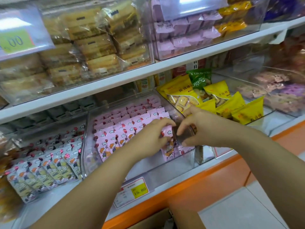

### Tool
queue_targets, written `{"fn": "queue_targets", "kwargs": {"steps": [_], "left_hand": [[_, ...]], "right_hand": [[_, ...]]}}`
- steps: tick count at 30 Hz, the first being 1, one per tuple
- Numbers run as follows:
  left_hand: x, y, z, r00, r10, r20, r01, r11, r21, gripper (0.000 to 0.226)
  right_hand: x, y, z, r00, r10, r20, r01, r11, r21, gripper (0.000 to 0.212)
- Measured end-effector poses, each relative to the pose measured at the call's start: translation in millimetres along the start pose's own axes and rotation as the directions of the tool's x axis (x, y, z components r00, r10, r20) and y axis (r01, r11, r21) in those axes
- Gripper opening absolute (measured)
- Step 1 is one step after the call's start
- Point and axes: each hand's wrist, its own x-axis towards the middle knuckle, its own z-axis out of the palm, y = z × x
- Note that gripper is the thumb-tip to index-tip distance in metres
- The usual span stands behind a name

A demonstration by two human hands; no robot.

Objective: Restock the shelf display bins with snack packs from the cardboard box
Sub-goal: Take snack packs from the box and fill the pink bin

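A clear display bin [140, 167] on the lower shelf holds rows of pink snack packs [115, 129]. My left hand [148, 138] reaches into its right front corner and grips an upright pink pack [167, 146] by its top. My right hand [203, 129] is beside it at the bin's right wall, fingers curled down onto the same cluster of packs; what it holds is not plain. A corner of the cardboard box [155, 219] shows at the bottom edge.
Left of the pink bin lie white packs [49, 166] of the same kind. A bin of yellow bags [231, 104] stands to the right. The upper shelf carries bins of wrapped cakes [92, 43] and lilac packs [181, 33]. A yellow price tag [139, 190] hangs on the shelf's orange front.
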Motion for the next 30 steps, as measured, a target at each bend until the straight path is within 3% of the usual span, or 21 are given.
{"fn": "queue_targets", "kwargs": {"steps": [2, 7, 11, 16, 23, 30], "left_hand": [[-5, -3, -2, 1.0, -0.017, 0.008, 0.018, 0.995, -0.096, 0.031], [-16, -4, -6, 0.999, -0.035, 0.011, 0.036, 0.98, -0.195, 0.033], [-21, -4, -7, 0.999, -0.043, 0.014, 0.045, 0.988, -0.148, 0.038], [-25, -2, -2, 0.997, 0.025, 0.067, -0.02, 0.997, -0.078, 0.052], [-25, -2, -3, 0.987, 0.052, 0.15, -0.042, 0.997, -0.069, 0.025], [-22, 2, 1, 0.991, 0.048, 0.127, -0.05, 0.999, 0.013, 0.028]], "right_hand": [[-4, -5, -2, 0.995, 0.023, 0.098, -0.018, 0.999, -0.051, 0.026], [-10, -10, -2, 0.99, 0.037, 0.134, -0.033, 0.999, -0.036, 0.017], [-11, -11, 1, 0.988, 0.04, 0.149, -0.034, 0.999, -0.042, 0.014], [-10, -9, 1, 0.979, 0.032, 0.202, -0.022, 0.998, -0.05, 0.026], [-7, -5, 0, 0.97, 0.031, 0.242, -0.024, 0.999, -0.032, 0.031], [-4, -3, 0, 0.976, 0.056, 0.212, -0.052, 0.998, -0.024, 0.028]]}}
